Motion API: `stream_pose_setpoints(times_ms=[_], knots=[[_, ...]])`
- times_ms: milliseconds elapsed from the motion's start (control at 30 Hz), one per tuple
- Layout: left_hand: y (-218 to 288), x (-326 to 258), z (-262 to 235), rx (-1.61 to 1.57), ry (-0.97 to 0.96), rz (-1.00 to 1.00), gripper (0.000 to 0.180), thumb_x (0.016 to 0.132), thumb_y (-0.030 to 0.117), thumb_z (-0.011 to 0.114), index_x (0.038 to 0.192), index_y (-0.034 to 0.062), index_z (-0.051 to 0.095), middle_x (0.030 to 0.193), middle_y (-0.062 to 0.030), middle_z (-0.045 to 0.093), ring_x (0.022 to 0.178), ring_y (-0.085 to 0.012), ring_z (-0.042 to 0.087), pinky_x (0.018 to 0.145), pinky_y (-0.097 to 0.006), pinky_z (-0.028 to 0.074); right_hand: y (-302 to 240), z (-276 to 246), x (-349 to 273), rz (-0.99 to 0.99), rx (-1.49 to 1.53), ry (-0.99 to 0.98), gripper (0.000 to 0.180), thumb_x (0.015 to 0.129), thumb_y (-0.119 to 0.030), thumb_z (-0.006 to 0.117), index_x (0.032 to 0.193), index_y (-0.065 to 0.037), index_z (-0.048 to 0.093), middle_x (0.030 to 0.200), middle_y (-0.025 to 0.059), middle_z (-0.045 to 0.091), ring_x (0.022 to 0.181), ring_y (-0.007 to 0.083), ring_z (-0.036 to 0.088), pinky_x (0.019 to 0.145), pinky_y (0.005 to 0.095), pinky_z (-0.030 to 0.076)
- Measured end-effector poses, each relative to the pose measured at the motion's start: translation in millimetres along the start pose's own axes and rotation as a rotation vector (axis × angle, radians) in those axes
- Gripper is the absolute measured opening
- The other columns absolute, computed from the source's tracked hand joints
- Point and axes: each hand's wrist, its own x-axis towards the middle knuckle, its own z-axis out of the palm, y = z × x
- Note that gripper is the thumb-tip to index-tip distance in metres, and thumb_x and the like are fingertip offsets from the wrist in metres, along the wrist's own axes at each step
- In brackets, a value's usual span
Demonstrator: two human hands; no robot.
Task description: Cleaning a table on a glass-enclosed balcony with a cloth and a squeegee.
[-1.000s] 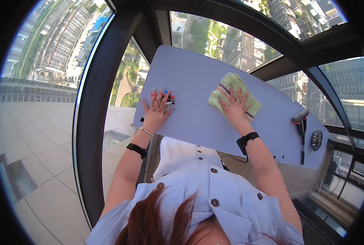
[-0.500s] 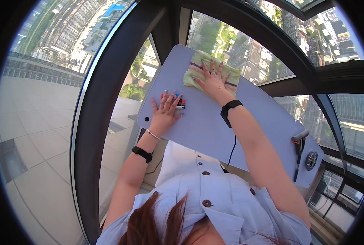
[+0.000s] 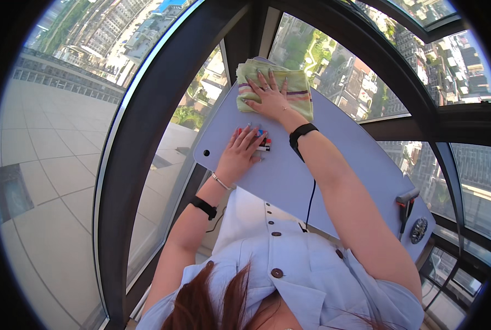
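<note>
A pale lilac table point(image 3: 339, 165) runs along the windows. My right hand point(image 3: 268, 100) lies flat with spread fingers on a folded yellow-green cloth point(image 3: 300, 91) with coloured stripes, at the table's far left corner. A black band sits on that wrist. My left hand point(image 3: 239, 155) rests flat on the table just nearer me, palm down and fingers apart. Its fingertips cover a small red, blue and white object point(image 3: 263, 141). That arm wears a thin bracelet and a black band.
A black-handled tool point(image 3: 405, 202) and a dark round disc point(image 3: 419, 231) lie at the table's right end. A black cable point(image 3: 310, 201) hangs over the near edge. Thick dark window frames point(image 3: 141, 143) surround the table, with a tiled terrace far below.
My right hand has slid the cloth from the table's middle to its far left corner. My left hand has stayed on the small coloured object.
</note>
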Motion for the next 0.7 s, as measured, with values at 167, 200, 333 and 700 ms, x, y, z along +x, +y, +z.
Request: stream_pose_setpoints(times_ms=[167, 200, 333, 700], knots=[[8, -6, -1, 0.05, 0.042, 0.031, 0.069, 0.075, 0.037, 0.07, 0.138, 0.019, 0.047, 0.141, -0.0073, 0.041, 0.129, -0.03, 0.039, 0.11, -0.043, 0.031, -9, 22, -24, -0.294, -0.007, 0.023, 0.061, 0.092, -0.057, 0.041, 0.149, -0.04, 0.025, 0.16, -0.0022, 0.013, 0.148, 0.0269, -0.001, 0.114, 0.061, -0.007], [10, -9, -1, 0.03, 0.065, 0.034, 0.067, 0.075, 0.037, 0.071, 0.136, 0.0192, 0.05, 0.134, -0.0077, 0.044, 0.124, -0.0302, 0.041, 0.108, -0.043, 0.033, -9, 25, -30, -0.378, -0.017, 0.028, 0.058, 0.094, -0.055, 0.04, 0.148, -0.041, 0.026, 0.16, -0.0032, 0.014, 0.148, 0.0263, 0.001, 0.114, 0.0606, -0.006], [16, -20, -4, 0.026, 0.121, -0.008, 0.06, 0.074, 0.032, 0.073, 0.131, 0.021, 0.054, 0.12, -0.0077, 0.048, 0.112, -0.0301, 0.046, 0.099, -0.041, 0.04, -6, 34, -57, -0.484, -0.001, 0.04, 0.055, 0.095, -0.053, 0.04, 0.147, -0.043, 0.028, 0.159, -0.0042, 0.017, 0.148, 0.0264, 0.004, 0.115, 0.0603, -0.005], [2, -25, -7, 0.063, 0.048, -0.007, 0.057, 0.077, 0.023, 0.071, 0.131, 0.0209, 0.053, 0.112, -0.0076, 0.05, 0.101, -0.0256, 0.052, 0.086, -0.037, 0.047, 42, 30, -146, -0.178, 0.015, 0.118, 0.055, 0.093, -0.044, 0.051, 0.145, -0.04, 0.034, 0.156, -0.0067, 0.024, 0.147, 0.0189, 0.014, 0.118, 0.0556, 0.002]])
